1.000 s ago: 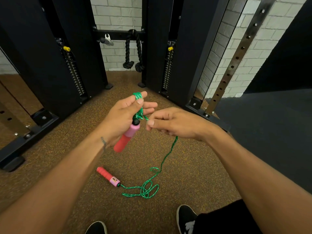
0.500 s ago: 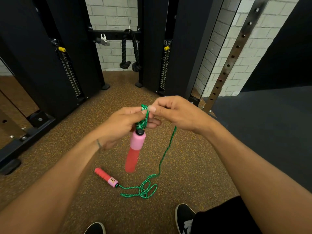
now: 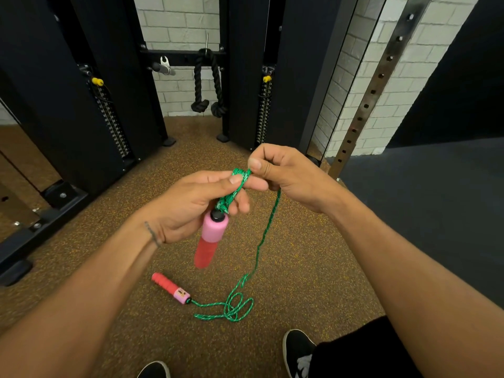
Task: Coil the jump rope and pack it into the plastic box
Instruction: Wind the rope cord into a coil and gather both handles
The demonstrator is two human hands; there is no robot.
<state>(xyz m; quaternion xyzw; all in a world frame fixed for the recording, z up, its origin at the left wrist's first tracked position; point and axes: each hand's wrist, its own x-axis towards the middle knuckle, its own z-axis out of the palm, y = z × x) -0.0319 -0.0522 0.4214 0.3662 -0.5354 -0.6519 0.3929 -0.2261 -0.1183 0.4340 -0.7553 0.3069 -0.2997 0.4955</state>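
Right hand: raised since earlier, fingers pinching rope, laying a loop onto left hand, whose fingers grip the coil; upper handle dangles, second handle on floor. Box unseen.

Jump rope, coiled part in the left hand: partly covered by the thumb and fingers, so the turns cannot be counted.

Right hand: pinches the rope just beside the left thumb. Its fingertips are curled under and hidden, and the strand's path beneath the palm cannot be seen.

Hanging handle, below the left hand: the red lower end is blurred, and its grip texture is indistinct.

Second handle, on the floor well below both hands: the label print is too small to read.

Right shoe and left shoe: both are cut off by the bottom edge.
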